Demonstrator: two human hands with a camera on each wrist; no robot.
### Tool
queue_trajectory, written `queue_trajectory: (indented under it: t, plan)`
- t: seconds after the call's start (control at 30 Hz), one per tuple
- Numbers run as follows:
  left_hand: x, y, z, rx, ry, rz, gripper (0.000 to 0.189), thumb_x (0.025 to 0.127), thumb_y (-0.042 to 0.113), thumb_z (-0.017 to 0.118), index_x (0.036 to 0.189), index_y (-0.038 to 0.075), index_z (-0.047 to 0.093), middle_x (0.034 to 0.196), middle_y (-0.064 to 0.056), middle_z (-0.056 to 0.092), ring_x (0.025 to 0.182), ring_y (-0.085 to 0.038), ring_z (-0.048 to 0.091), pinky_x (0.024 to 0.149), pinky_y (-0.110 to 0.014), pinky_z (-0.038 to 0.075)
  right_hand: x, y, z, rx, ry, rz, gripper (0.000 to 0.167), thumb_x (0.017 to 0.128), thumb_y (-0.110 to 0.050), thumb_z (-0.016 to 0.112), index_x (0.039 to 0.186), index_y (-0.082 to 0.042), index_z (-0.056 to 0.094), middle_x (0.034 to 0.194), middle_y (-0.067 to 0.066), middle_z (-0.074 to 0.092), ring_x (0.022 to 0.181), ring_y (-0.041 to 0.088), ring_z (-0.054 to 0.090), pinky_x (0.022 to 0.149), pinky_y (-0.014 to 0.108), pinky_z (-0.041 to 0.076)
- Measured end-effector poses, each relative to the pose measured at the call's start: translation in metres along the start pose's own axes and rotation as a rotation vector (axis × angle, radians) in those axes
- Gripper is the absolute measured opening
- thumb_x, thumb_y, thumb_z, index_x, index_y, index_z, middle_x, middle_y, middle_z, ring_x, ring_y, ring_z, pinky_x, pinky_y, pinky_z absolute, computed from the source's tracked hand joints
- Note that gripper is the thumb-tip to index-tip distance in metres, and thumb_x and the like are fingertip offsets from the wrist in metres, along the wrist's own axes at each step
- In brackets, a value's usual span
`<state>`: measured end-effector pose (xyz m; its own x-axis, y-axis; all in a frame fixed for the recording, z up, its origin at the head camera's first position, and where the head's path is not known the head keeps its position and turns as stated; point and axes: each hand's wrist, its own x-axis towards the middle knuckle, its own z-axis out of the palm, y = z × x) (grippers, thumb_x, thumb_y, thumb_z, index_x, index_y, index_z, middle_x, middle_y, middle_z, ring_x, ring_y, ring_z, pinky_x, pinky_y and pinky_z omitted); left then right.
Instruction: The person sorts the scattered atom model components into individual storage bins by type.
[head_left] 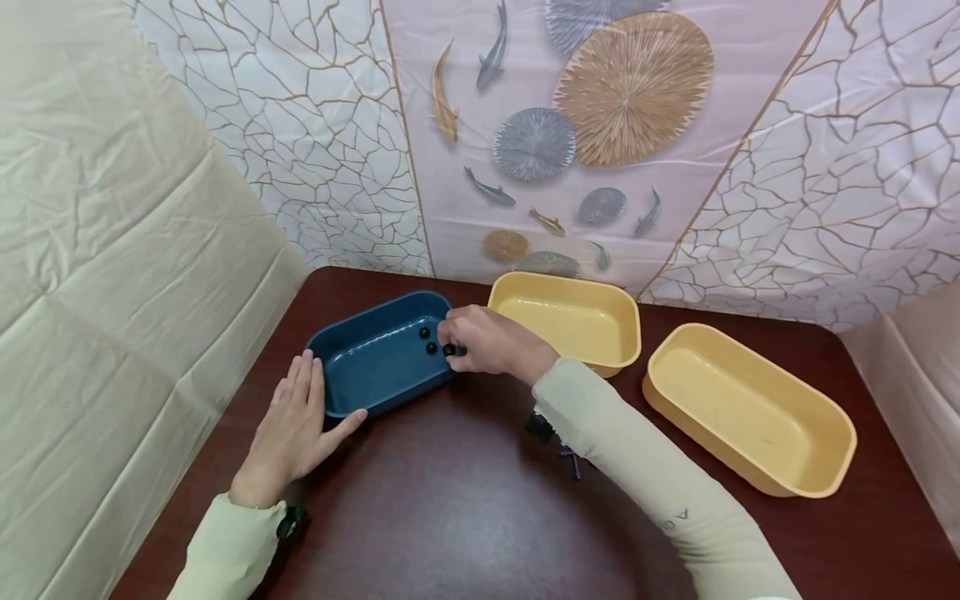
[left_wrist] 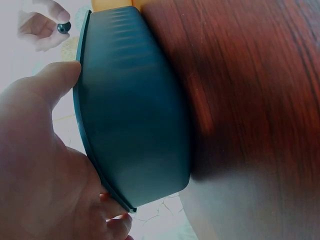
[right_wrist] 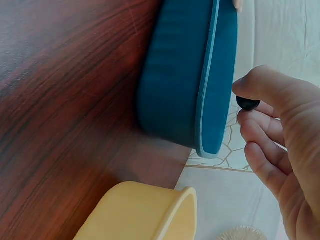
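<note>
A dark blue rectangular tray [head_left: 375,358] sits at the left of the table, and inside it at the right end lie two small black balls [head_left: 424,332]. My right hand [head_left: 487,340] is above that end, pinching another black ball [right_wrist: 248,103] between thumb and fingertips, above the rim. The same ball shows between the fingers in the left wrist view. My left hand [head_left: 292,421] rests against the tray's left end with straight fingers. Its thumb touches the near rim in the left wrist view.
Just right of the blue tray stands a yellow tray [head_left: 566,329]. A second yellow tray [head_left: 750,417] stands angled further right. The dark wooden table [head_left: 450,508] ends at a patterned cloth [head_left: 465,217] at the back and a pale cloth [head_left: 135,292] on the left.
</note>
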<state>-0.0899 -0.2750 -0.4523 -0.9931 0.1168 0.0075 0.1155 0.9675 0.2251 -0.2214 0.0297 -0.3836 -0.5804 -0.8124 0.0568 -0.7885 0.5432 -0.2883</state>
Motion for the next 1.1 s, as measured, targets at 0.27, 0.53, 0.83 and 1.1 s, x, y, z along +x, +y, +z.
queue_trajectory:
  t: [0.27,0.53,0.83,1.1]
  plan:
    - [0.0,0.0,0.0,0.011,-0.007,-0.011,0.11,0.098,0.068,0.055,0.164,-0.01,0.014,0.175,-0.031,0.009,0.161,-0.053,0.014,0.126,-0.07,0.021,0.013,0.001,0.007,0.022,0.002,0.025,0.02,0.096,-0.019,0.078,0.11,-0.005,0.077,0.101,0.007,0.071,0.088,0.015,0.064,0.081,0.024,0.06]
    - [0.001,0.001,0.001,0.017,-0.004,-0.012,0.11,0.098,0.068,0.055,0.164,-0.011,0.014,0.174,-0.032,0.01,0.16,-0.054,0.014,0.126,-0.07,0.022,0.028,-0.002,0.024,0.043,-0.015,0.043,0.017,0.096,-0.019,0.079,0.11,-0.008,0.076,0.106,0.007,0.071,0.094,0.016,0.064,0.086,0.028,0.059]
    - [0.0,0.0,0.002,0.033,0.001,-0.009,0.11,0.099,0.067,0.055,0.163,-0.012,0.016,0.173,-0.033,0.012,0.16,-0.054,0.016,0.125,-0.07,0.025,0.045,-0.005,0.045,0.078,-0.023,0.031,0.015,0.097,-0.017,0.077,0.109,-0.008,0.075,0.105,0.007,0.071,0.094,0.017,0.063,0.087,0.03,0.058]
    - [-0.001,-0.001,0.003,0.028,0.017,-0.005,0.109,0.098,0.066,0.056,0.164,-0.011,0.016,0.174,-0.032,0.013,0.16,-0.054,0.016,0.125,-0.07,0.026,0.059,-0.005,0.057,0.067,-0.028,0.038,0.016,0.098,-0.017,0.077,0.111,-0.007,0.076,0.109,0.008,0.074,0.098,0.016,0.068,0.091,0.031,0.061]
